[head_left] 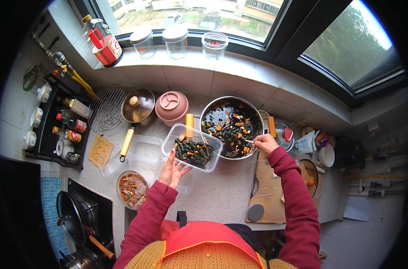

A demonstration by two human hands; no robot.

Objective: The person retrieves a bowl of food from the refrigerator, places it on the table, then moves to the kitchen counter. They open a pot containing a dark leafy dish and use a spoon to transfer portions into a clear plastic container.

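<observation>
My left hand (pixel 173 170) holds up a clear plastic container (pixel 209 164) by its near left side. Dark green pickled vegetable pieces (pixel 194 152) with bits of garlic lie in it. Its right end is over the rim of a steel pot (pixel 231 98) with wooden handles, which is filled with dark liquid, more green pieces and orange and pale slices. My right hand (pixel 265 144) pinches a thin utensil (pixel 249 141) at the pot's right side; the utensil's far end is down among the pieces, and its kind cannot be told.
Behind stand a lidded saucepan (pixel 139 116), pink bowls (pixel 172 106) and a wire rack (pixel 107 111). A wrapped bowl of brown food (pixel 133 189) is at the left, near the gas hob (pixel 99 205). At the right lies a wooden cutting board (pixel 267 210) with a round grey lid (pixel 255 212). Glass jars (pixel 175 45) line the sill.
</observation>
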